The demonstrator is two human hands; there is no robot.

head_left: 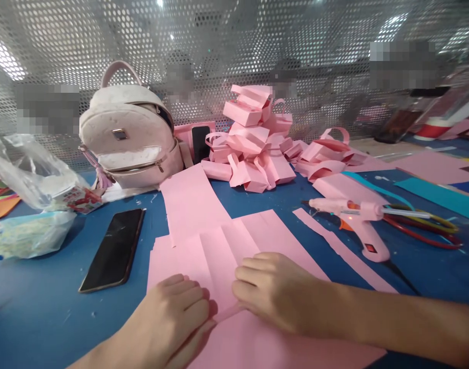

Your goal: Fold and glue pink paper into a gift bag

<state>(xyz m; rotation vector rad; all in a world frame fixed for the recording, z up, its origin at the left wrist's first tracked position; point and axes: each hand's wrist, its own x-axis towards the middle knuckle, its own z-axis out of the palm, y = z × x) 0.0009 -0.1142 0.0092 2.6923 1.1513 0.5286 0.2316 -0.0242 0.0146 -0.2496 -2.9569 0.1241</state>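
A sheet of pink paper (222, 251) with several parallel creases lies in front of me, on top of other pink sheets (288, 348). Its near edge is turned up in a narrow fold. My left hand (173, 312) is closed at the left end of that fold, fingers curled and thumb along the edge. Curled over the same fold further right is my right hand (273, 292), also closed on the paper. The fingertips of both hands are partly hidden. Another pink sheet (196, 200) lies just beyond.
Folded pink paper baskets (257, 164) are piled at the back, beside a pale backpack (130, 133). A pink glue gun (353, 215) and a pink strip (345, 251) lie right. At left are a black phone (113, 251) and plastic bags (30, 233). A perforated metal screen (219, 41) stands behind.
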